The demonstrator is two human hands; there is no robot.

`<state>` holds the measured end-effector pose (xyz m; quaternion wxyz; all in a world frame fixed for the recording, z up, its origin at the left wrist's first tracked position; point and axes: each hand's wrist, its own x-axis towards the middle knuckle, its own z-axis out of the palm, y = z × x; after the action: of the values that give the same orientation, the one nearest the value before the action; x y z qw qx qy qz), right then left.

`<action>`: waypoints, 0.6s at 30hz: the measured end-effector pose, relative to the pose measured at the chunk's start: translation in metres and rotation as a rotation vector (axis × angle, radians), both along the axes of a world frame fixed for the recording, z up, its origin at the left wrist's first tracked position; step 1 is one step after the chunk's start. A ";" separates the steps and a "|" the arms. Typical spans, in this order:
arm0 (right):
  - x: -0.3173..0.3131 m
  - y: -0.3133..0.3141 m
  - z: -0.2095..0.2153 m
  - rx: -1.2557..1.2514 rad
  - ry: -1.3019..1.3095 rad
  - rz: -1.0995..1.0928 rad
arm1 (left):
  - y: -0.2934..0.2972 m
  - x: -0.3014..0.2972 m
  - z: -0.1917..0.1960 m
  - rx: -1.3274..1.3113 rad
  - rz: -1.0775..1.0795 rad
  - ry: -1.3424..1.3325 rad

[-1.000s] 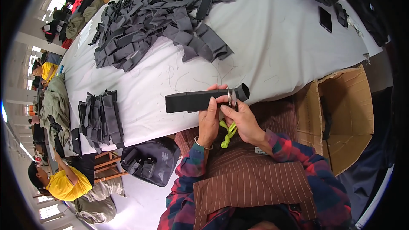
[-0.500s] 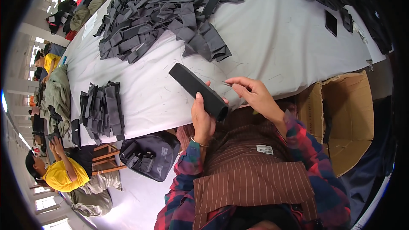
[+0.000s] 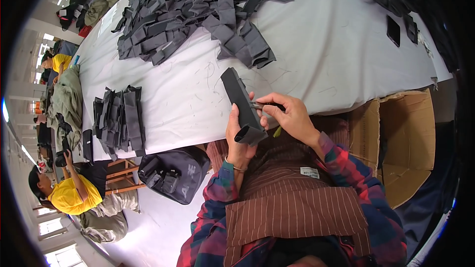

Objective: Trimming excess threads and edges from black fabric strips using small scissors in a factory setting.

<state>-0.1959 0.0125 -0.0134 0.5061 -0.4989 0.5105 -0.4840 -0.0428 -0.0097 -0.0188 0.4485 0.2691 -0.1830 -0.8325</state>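
Note:
A dark grey folded fabric piece (image 3: 240,100), long and narrow with an open looped near end, is gripped in my left hand (image 3: 238,136). My left thumb lies along its face and the fingers come round its right edge. In my right hand (image 3: 293,116) are small thread snips (image 3: 258,105), mostly covered by the fingers. Their metal tips meet the right edge of the fabric piece, close to my left fingertips; whether the blades are closed cannot be seen. Both hands are above the near edge of the white-covered table (image 3: 316,81).
Similar grey pieces form a large heap (image 3: 183,17) at the back and a neater stack (image 3: 118,121) at left. A phone (image 3: 393,30) lies far right. Beside my right arm stands an open cardboard box (image 3: 408,138); a dark bag (image 3: 175,173) is below the table. A co-worker (image 3: 76,193) in yellow is at left.
My left hand has turned the fabric piece more upright and shifted it right. My right hand has brought the snips' tips from beside the piece onto its edge.

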 end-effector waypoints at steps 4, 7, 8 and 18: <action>-0.008 0.001 0.010 -0.325 0.586 -0.078 | 0.005 0.003 0.005 0.045 -0.031 0.016; -0.007 0.003 0.007 -0.403 0.589 -0.089 | 0.011 0.006 0.007 0.038 -0.056 -0.009; -0.006 0.005 0.010 -0.399 0.587 -0.083 | 0.013 0.007 0.008 0.029 -0.066 -0.044; 0.007 0.016 0.023 -0.407 0.611 0.022 | 0.020 0.016 0.005 -0.065 -0.102 -0.215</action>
<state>-0.1890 0.0287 0.0096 0.2259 -0.7165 0.5261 -0.3985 -0.0264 0.0108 -0.0138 0.3916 0.3324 -0.2701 -0.8143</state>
